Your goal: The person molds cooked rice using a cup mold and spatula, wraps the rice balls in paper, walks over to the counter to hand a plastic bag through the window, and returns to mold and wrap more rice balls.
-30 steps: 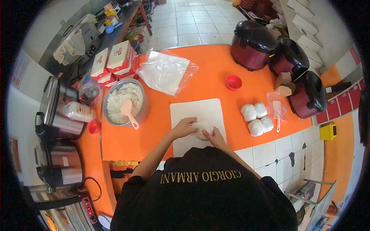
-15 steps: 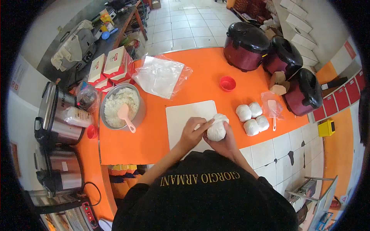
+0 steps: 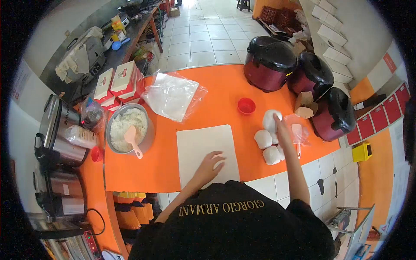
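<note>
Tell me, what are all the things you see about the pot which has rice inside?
The pot is round, open, grey and metallic-looking. It stands upright on the orange table, left of the white paper. White rice fills much of it. A pink paddle lies on the rice, its handle crossing the rim towards the person. Red-and-white boxes are just beyond; whether they touch it is unclear. Neither hand touches it.

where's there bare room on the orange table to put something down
Bare tabletop shows between the rice pot and paper sheet, and between the plastic packet, red cup and sheet. A narrower strip separates sheet and white bundles. The right side is crowded: bundles, right hand, pink spatula, cookers.
</note>
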A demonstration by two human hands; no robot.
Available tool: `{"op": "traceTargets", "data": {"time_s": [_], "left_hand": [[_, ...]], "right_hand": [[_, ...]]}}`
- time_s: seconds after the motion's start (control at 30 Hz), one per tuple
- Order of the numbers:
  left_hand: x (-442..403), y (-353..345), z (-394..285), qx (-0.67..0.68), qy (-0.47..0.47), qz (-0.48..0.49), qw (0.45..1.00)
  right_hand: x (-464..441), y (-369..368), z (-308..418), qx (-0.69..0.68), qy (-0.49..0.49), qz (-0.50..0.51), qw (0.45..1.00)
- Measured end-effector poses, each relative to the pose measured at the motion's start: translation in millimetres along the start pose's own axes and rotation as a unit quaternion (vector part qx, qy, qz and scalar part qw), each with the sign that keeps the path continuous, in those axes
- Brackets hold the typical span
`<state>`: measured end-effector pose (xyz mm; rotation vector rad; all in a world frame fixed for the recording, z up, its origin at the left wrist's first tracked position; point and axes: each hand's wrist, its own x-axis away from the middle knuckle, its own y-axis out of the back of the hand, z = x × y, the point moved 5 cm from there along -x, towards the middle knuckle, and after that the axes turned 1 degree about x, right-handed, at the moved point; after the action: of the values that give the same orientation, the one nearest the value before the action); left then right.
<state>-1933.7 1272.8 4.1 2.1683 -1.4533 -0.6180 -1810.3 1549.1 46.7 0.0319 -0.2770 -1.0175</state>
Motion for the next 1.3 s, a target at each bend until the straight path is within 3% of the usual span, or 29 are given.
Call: {"op": "traceTargets", "data": {"time_s": [0.03,0.1,0.27,0.37,0.43,0.47,0.53,0.57,0.63,0.67,0.77,0.83,0.93,1.3], "left_hand": [[8.1,-0.6,8.1,0.001,0.001,-0.001,1.0],[21.5,2.0,22.1,-0.122,0.023,-0.024,0.992],[38.0,-3.2,36.7,-0.169,0.112,-0.001,0.979],[22.6,-13.5,26.9,-0.15,0.126,-0.01,0.98],[-4.5,-37.7,15.9,0.016,0.118,-0.018,0.993],[-21.1,-53.0,7.2,0.044,0.11,-0.019,0.993],[-57.3,-83.1,-18.5,0.048,0.086,-0.007,0.995],[-73.4,-95.7,-33.0,0.024,0.072,0.006,0.997],[-100.6,-125.4,-46.8,0.003,0.018,0.0,1.0],[-107.9,-136.2,-55.0,-0.017,-0.035,-0.011,0.999],[-124.6,-157.1,-66.5,-0.114,-0.029,0.003,0.993],[-127.6,-162.3,-63.6,-0.124,-0.037,-0.008,0.992],[-128.9,-168.9,-59.9,-0.137,-0.048,-0.01,0.989],[-171.4,-190.0,-91.4,-0.186,-0.041,0.022,0.981]], "right_hand": [[-25.6,12.9,-7.6,0.001,0.0,0.001,1.0],[-79.1,29.8,-33.6,0.161,0.013,0.037,0.986],[-113.4,27.7,-65.6,0.257,-0.029,0.094,0.962],[-147.6,36.0,-111.2,0.356,-0.014,0.105,0.929],[-155.8,42.1,-115.4,0.448,0.094,0.1,0.884],[-151.5,47.3,-119.7,0.446,0.087,0.099,0.885],[-112.0,39.3,-77.7,0.367,0.229,0.081,0.898],[-94.2,39.2,-63.3,0.367,0.225,0.077,0.9],[-54.9,30.5,-39.7,0.436,0.329,0.094,0.832],[-48.2,27.7,-42.9,0.439,0.322,0.091,0.834],[-42.8,24.4,-58.3,0.495,0.319,0.096,0.803],[-44.3,25.8,-64.2,0.426,0.365,0.061,0.826],[-42.8,31.1,-68.7,0.405,0.348,0.077,0.842],[-58.1,84.5,-60.6,0.402,0.351,0.048,0.844]]}}
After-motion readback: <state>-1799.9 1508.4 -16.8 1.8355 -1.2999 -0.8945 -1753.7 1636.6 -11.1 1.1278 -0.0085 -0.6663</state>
